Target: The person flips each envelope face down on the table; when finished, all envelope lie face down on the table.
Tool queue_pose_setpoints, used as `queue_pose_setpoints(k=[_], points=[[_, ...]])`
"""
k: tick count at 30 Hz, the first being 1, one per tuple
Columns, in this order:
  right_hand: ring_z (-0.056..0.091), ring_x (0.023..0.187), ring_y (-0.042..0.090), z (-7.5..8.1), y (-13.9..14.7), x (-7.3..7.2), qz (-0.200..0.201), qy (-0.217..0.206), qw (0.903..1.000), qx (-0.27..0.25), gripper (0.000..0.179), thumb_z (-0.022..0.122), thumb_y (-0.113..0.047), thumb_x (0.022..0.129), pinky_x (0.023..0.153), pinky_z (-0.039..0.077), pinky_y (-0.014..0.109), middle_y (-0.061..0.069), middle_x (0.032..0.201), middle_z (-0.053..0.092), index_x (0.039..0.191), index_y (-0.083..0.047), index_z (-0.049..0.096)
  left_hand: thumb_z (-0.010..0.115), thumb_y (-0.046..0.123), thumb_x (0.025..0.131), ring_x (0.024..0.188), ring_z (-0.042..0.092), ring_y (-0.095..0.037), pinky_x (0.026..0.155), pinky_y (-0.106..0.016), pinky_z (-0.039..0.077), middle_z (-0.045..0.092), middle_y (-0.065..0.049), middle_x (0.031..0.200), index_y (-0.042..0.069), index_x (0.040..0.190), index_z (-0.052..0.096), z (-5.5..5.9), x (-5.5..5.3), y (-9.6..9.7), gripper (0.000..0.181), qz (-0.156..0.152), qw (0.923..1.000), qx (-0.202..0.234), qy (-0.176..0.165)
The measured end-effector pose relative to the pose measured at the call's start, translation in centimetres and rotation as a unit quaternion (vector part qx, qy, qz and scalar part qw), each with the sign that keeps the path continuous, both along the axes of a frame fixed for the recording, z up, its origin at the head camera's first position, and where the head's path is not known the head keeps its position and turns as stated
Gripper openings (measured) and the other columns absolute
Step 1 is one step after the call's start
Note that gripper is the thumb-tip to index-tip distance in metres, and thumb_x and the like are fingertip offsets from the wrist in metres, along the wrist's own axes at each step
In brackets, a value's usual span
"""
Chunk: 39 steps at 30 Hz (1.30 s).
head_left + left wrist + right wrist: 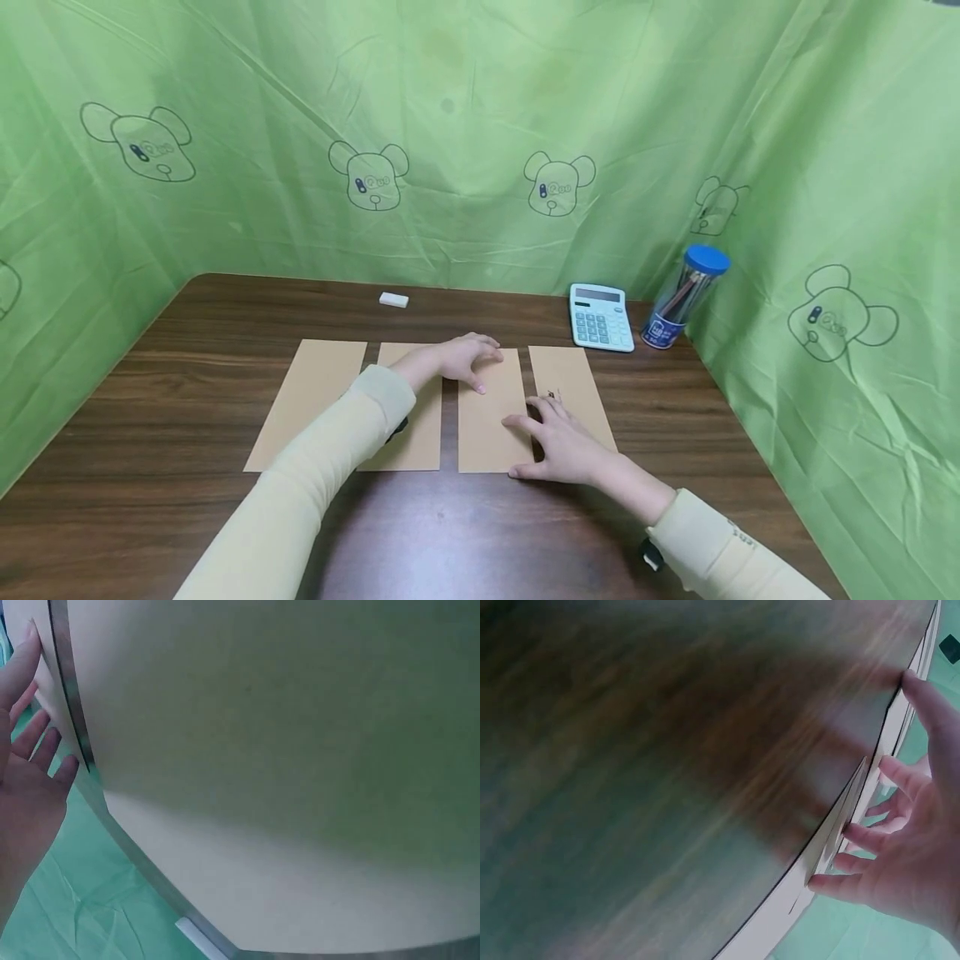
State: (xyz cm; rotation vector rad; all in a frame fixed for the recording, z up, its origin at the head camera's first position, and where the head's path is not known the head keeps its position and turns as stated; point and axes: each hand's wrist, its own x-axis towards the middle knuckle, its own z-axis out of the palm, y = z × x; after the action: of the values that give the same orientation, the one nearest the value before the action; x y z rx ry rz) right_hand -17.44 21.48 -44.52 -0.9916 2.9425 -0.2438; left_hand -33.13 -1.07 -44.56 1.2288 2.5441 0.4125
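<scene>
Several flat tan paper rectangles lie side by side on the table. My left hand rests at the far end of the third sheet, thumb and fingers spread. Close to that sheet's near right corner is my right hand, thumb low and fingers apart. It also lies over part of the rightmost sheet, which bears a small dark marking beside the fingers. Under my left forearm are the second sheet and part of the leftmost sheet. In the right wrist view, the fingertips touch down at the paper's level.
A white eraser lies at the back of the dark wooden table. At the back right are a light blue calculator and a clear, blue-lidded tube holding pencils. Green curtains enclose the back and sides.
</scene>
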Motion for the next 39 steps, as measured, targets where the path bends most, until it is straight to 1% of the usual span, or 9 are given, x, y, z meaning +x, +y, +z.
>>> queue_pose_setpoints(k=[6, 10, 12, 16, 20, 25, 30, 35, 39], points=[[0.036, 0.128, 0.046, 0.4, 0.6, -0.4, 0.039, 0.0, 0.9988, -0.03, 0.071, 0.072, -0.058, 0.072, 0.106, 0.023, 0.063, 0.023, 0.14, 0.039, 0.132, -0.024, 0.053, 0.077, 0.04, 0.075, 0.14, 0.023, -0.031, 0.111, -0.055, 0.021, 0.03, -0.007, 0.152, 0.017, 0.138, 0.049, 0.4, 0.2, 0.0, 0.072, 0.015, 0.9999, -0.003, -0.007], [0.033, 0.132, 0.041, 1.2, 1.7, -0.9, 0.043, -0.025, 0.9971, -0.057, 0.077, 0.076, -0.054, 0.07, 0.106, 0.028, 0.059, 0.021, 0.144, 0.036, 0.135, -0.021, 0.05, 0.078, 0.041, 0.074, 0.139, 0.023, -0.029, 0.112, -0.052, 0.02, 0.033, -0.007, 0.15, 0.015, 0.141, 0.043, 0.9, 0.3, 0.4, 0.08, 0.038, 0.9991, 0.02, -0.002], [0.03, 0.134, 0.038, 1.7, 2.6, -1.0, 0.038, -0.044, 0.9963, -0.064, 0.079, 0.077, -0.051, 0.07, 0.105, 0.031, 0.057, 0.019, 0.146, 0.033, 0.137, -0.021, 0.048, 0.079, 0.042, 0.073, 0.139, 0.023, -0.026, 0.112, -0.051, 0.02, 0.035, -0.005, 0.15, 0.015, 0.143, 0.039, 0.9, 0.3, 1.0, 0.086, 0.054, 0.998, 0.032, 0.0], [0.027, 0.136, 0.037, 1.9, 4.7, -1.6, 0.043, -0.056, 0.9952, -0.068, 0.082, 0.079, -0.049, 0.07, 0.103, 0.033, 0.058, 0.018, 0.149, 0.03, 0.139, -0.021, 0.046, 0.08, 0.045, 0.071, 0.14, 0.022, -0.024, 0.112, -0.049, 0.02, 0.033, -0.003, 0.151, 0.015, 0.146, 0.032, 0.8, 0.4, 2.4, 0.095, 0.076, 0.996, 0.047, -0.001], [0.023, 0.137, 0.042, 1.9, 6.5, -2.4, 0.051, -0.069, 0.9942, -0.066, 0.088, 0.081, -0.047, 0.068, 0.101, 0.032, 0.062, 0.02, 0.151, 0.026, 0.141, -0.017, 0.043, 0.079, 0.045, 0.072, 0.141, 0.021, -0.025, 0.113, -0.05, 0.02, 0.031, -0.004, 0.152, 0.012, 0.148, 0.027, 0.8, 0.8, 3.7, 0.098, 0.068, 0.9966, 0.047, -0.002], [0.021, 0.136, 0.049, 1.5, 7.4, -3.2, 0.05, -0.089, 0.9937, -0.046, 0.094, 0.08, -0.049, 0.067, 0.102, 0.028, 0.065, 0.025, 0.15, 0.024, 0.144, -0.016, 0.039, 0.077, 0.047, 0.073, 0.141, 0.022, -0.026, 0.112, -0.051, 0.022, 0.031, -0.005, 0.152, 0.011, 0.148, 0.027, 0.8, 1.0, 4.9, 0.097, 0.058, 0.9979, 0.029, 0.004], [0.025, 0.135, 0.045, 1.2, 7.7, -3.1, 0.042, -0.107, 0.993, -0.028, 0.095, 0.078, -0.054, 0.067, 0.102, 0.03, 0.063, 0.025, 0.149, 0.027, 0.144, -0.016, 0.039, 0.077, 0.047, 0.073, 0.141, 0.023, -0.025, 0.112, -0.049, 0.022, 0.032, -0.005, 0.152, 0.01, 0.148, 0.027, 0.4, 0.9, 5.9, 0.097, 0.057, 0.998, 0.028, -0.003], [0.03, 0.134, 0.043, 1.0, 7.6, -2.8, 0.044, -0.088, 0.9951, -0.012, 0.094, 0.076, -0.057, 0.067, 0.102, 0.032, 0.061, 0.023, 0.148, 0.031, 0.143, -0.016, 0.041, 0.079, 0.047, 0.071, 0.14, 0.025, -0.025, 0.112, -0.047, 0.023, 0.032, -0.005, 0.151, 0.013, 0.147, 0.028, 0.0, 0.8, 6.7, 0.098, 0.055, 0.9982, 0.021, -0.006], [0.031, 0.134, 0.043, 1.0, 7.5, -2.5, 0.033, -0.077, 0.9965, 0.002, 0.094, 0.075, -0.06, 0.066, 0.099, 0.032, 0.065, 0.02, 0.148, 0.032, 0.143, -0.02, 0.041, 0.082, 0.043, 0.069, 0.137, 0.028, -0.026, 0.111, -0.046, 0.025, 0.034, -0.007, 0.149, 0.015, 0.145, 0.033, 0.2, 0.7, 7.1, 0.095, 0.055, 0.9982, 0.025, -0.008]])
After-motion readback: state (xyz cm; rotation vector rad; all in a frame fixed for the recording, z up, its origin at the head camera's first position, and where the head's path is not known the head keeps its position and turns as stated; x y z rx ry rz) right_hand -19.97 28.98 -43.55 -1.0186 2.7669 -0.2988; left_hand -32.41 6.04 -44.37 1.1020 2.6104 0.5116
